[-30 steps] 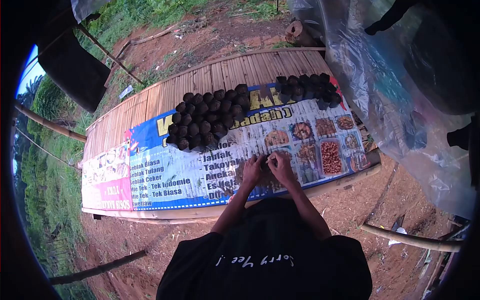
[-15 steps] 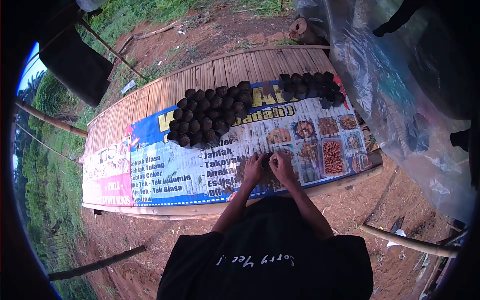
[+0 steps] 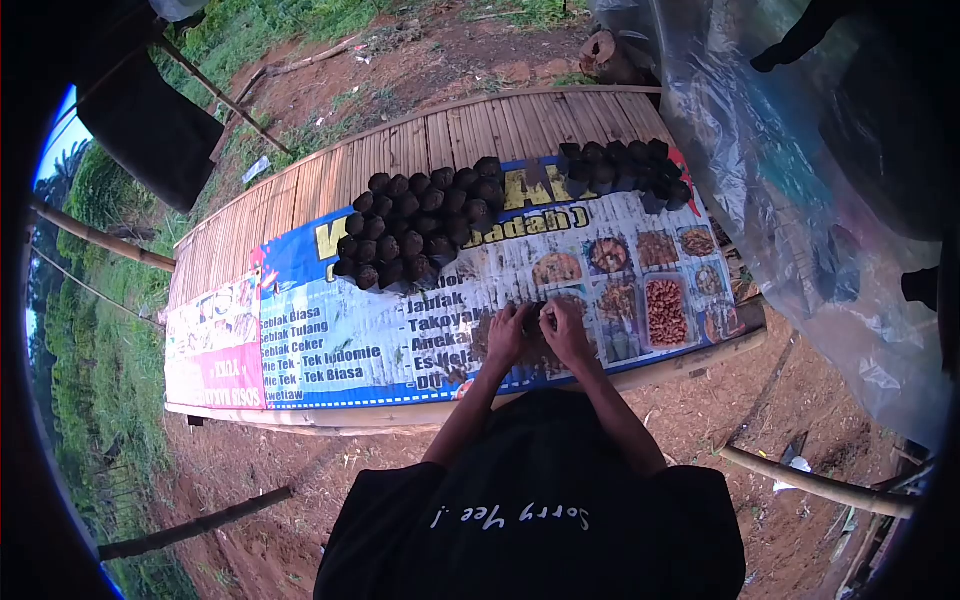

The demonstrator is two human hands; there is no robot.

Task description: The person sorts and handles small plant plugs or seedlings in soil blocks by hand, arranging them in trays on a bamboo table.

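Note:
My left hand (image 3: 507,336) is curled against the side of a small black planting bag (image 3: 533,320), which is largely hidden between my hands. My right hand (image 3: 564,332) is at the bag's other side, its fingertips pinched together over the top. Whatever the pinch holds is too small to make out. Loose dark soil (image 3: 484,340) lies around and under both hands on the printed banner (image 3: 330,340). Right of my right hand is a clear tray (image 3: 665,312) of reddish-brown seeds.
A large cluster of black soil-filled bags (image 3: 420,225) stands beyond my hands to the left. A smaller group (image 3: 625,170) stands at the far right. Bamboo slats (image 3: 400,150) form the tabletop. A plastic sheet (image 3: 740,180) hangs at the right, near a bamboo pole (image 3: 815,482).
Both hands stay at the same spot around the bag, with only slight finger movement. The view has shifted very slightly.

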